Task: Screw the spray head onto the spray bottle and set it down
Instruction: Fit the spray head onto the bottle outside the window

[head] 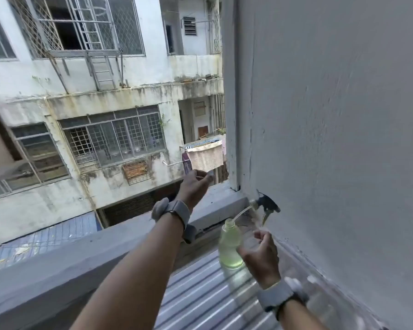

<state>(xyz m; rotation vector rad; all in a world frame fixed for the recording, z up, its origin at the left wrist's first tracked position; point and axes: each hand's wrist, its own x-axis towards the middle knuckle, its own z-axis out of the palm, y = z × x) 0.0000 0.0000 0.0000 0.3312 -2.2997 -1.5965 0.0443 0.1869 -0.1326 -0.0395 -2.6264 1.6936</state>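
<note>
A clear spray bottle [229,246] with pale green liquid stands on a ribbed metal sheet, its neck uncapped. The dark spray head [270,205] lies on the ledge against the grey wall, apart from the bottle, and its thin tube arcs toward the bottle's mouth. My right hand [259,254] has curled fingers and rests against the bottle's lower right side; whether it grips the bottle is unclear. My left hand [196,185] reaches out over the ledge, left of the spray head, with its fingertips pinched on a small pale piece [210,173].
The grey wall [332,115] rises close on the right. A concrete ledge [219,206] runs in front, with an open drop to a courtyard and a neighbouring building beyond. The corrugated metal sheet [200,294] lies under the bottle. Both wrists wear grey bands.
</note>
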